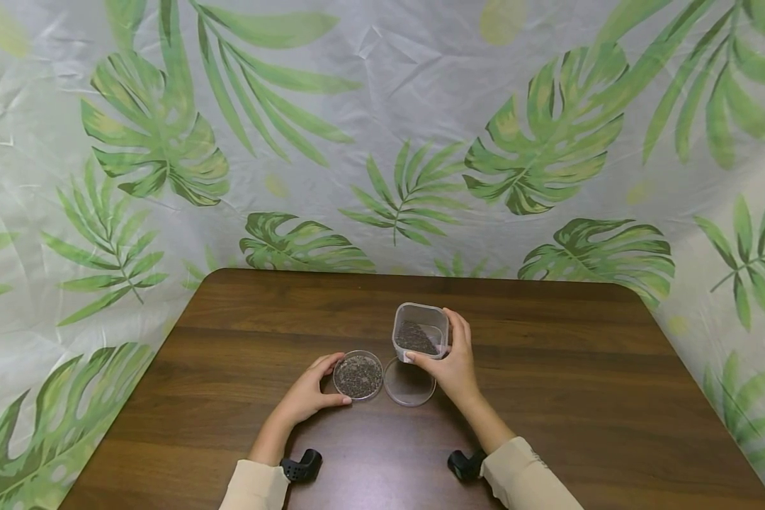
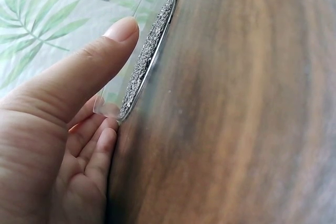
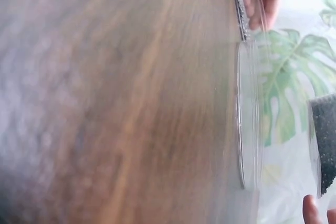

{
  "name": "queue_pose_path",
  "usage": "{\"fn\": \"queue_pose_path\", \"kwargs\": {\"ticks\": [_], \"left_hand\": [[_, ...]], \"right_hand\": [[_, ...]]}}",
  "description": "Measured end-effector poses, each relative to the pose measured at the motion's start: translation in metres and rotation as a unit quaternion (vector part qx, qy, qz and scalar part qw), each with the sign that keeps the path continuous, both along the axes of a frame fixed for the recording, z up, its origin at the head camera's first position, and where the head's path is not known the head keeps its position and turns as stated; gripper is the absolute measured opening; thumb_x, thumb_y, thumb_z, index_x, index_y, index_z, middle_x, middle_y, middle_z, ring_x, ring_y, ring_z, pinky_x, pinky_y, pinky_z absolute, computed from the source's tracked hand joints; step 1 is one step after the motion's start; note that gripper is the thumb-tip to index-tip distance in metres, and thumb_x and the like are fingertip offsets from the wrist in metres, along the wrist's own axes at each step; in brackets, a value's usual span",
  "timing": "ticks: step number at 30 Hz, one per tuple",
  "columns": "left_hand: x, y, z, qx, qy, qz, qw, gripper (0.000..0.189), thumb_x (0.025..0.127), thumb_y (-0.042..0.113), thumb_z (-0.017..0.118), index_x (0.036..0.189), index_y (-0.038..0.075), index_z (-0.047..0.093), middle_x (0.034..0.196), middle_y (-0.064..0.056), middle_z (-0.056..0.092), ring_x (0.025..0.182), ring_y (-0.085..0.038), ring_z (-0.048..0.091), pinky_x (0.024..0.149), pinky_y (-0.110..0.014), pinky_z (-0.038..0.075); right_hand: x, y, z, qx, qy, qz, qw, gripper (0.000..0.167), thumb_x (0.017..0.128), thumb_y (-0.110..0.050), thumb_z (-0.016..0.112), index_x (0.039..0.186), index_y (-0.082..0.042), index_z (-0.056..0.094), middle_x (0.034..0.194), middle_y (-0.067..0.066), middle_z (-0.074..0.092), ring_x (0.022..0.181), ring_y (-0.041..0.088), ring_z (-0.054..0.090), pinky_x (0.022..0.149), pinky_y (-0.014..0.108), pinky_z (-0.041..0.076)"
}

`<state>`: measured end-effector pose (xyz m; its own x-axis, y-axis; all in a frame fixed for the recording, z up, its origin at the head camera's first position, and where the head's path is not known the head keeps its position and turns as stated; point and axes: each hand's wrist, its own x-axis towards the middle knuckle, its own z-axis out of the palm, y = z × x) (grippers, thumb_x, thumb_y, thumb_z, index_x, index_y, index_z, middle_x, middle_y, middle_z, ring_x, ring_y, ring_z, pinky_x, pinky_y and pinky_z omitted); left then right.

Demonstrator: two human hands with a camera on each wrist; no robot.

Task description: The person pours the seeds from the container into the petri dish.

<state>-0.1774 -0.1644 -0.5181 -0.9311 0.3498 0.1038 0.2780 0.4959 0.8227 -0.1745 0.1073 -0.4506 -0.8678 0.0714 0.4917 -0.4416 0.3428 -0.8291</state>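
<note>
A round clear petri dish [image 1: 358, 375] filled with dark grey, soil-like grains lies on the table. My left hand [image 1: 312, 388] holds it from the left, thumb at the near rim and fingers at the far side; the left wrist view shows the thumb [image 2: 97, 64] beside the dish wall. In my right hand [image 1: 452, 365] is a square clear plastic container [image 1: 422, 327], raised off the table and tilted, with dark grains [image 3: 326, 140] heaped to one side inside. Just below it, a second clear round dish part [image 1: 410, 386], with no grains visible inside, lies beside the filled dish.
The brown wooden table [image 1: 561, 397] has rounded far corners. Behind it hangs a pale cloth [image 1: 414, 106] printed with green leaves. Black bands with camera mounts [image 1: 302, 466] are on both wrists, near the table surface.
</note>
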Motion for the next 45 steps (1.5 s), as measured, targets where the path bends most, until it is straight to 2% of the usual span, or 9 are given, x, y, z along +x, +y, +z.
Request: {"fn": "queue_pose_path", "kwargs": {"ticks": [4,8,11,16,27,35,45], "left_hand": [[0.0,0.0,0.001,0.0,-0.002,-0.002,1.0,0.08,0.063,0.026,0.082,0.131,0.008,0.044,0.129,-0.009,0.044,0.112,-0.025,0.045,0.095,-0.042,0.034],[0.0,0.0,0.0,0.001,-0.001,-0.002,1.0,0.08,0.063,0.026,0.082,0.131,0.008,0.044,0.128,-0.009,0.045,0.112,-0.025,0.046,0.095,-0.042,0.035],[0.0,0.0,0.0,0.002,0.0,-0.001,1.0,0.08,0.063,0.026,0.082,0.131,0.008,0.045,0.128,-0.009,0.045,0.112,-0.025,0.046,0.095,-0.042,0.035],[0.0,-0.001,0.0,0.001,0.0,0.0,1.0,0.08,0.063,0.027,0.082,0.131,0.008,0.044,0.128,-0.009,0.045,0.112,-0.025,0.045,0.095,-0.042,0.035],[0.0,-0.001,0.0,0.0,0.001,-0.002,1.0,0.08,0.064,0.027,0.081,0.131,0.008,0.044,0.128,-0.009,0.045,0.112,-0.026,0.046,0.095,-0.042,0.035],[0.0,-0.001,0.0,0.002,0.001,-0.005,1.0,0.08,0.064,0.027,0.081,0.131,0.008,0.044,0.128,-0.008,0.045,0.111,-0.026,0.046,0.095,-0.042,0.035],[0.001,0.0,0.001,0.007,-0.001,-0.001,1.0,0.08,0.063,0.029,0.081,0.131,0.009,0.044,0.128,-0.007,0.045,0.112,-0.026,0.046,0.095,-0.043,0.034]], "right_hand": [[-0.008,0.008,-0.014,-0.003,-0.008,-0.006,0.9999,0.092,0.058,-0.015,0.085,0.134,-0.003,0.034,0.13,0.014,0.034,0.104,0.036,0.042,0.069,0.046,0.047],[-0.017,0.017,-0.033,0.001,-0.026,-0.013,0.9996,0.094,0.059,-0.023,0.085,0.136,-0.012,0.032,0.131,0.006,0.032,0.105,0.027,0.041,0.071,0.036,0.047],[-0.02,0.02,-0.039,-0.004,-0.025,-0.015,0.9996,0.095,0.058,-0.025,0.085,0.136,-0.015,0.033,0.131,0.004,0.032,0.105,0.026,0.041,0.07,0.035,0.046],[-0.019,0.024,-0.039,-0.015,-0.035,-0.012,0.9992,0.094,0.059,-0.027,0.085,0.136,-0.016,0.033,0.132,0.002,0.031,0.106,0.024,0.041,0.072,0.039,0.046],[-0.018,0.035,-0.04,-0.024,-0.047,-0.013,0.9985,0.094,0.06,-0.023,0.085,0.137,-0.016,0.031,0.134,0.004,0.03,0.109,0.032,0.039,0.076,0.043,0.044],[-0.021,0.045,-0.045,-0.017,-0.037,-0.023,0.9989,0.095,0.059,-0.023,0.085,0.137,-0.017,0.032,0.134,0.003,0.031,0.112,0.028,0.038,0.075,0.042,0.045],[-0.02,0.06,-0.049,-0.02,-0.058,-0.029,0.9977,0.095,0.06,-0.02,0.084,0.138,-0.014,0.03,0.136,0.003,0.028,0.115,0.029,0.035,0.081,0.047,0.043]]}}
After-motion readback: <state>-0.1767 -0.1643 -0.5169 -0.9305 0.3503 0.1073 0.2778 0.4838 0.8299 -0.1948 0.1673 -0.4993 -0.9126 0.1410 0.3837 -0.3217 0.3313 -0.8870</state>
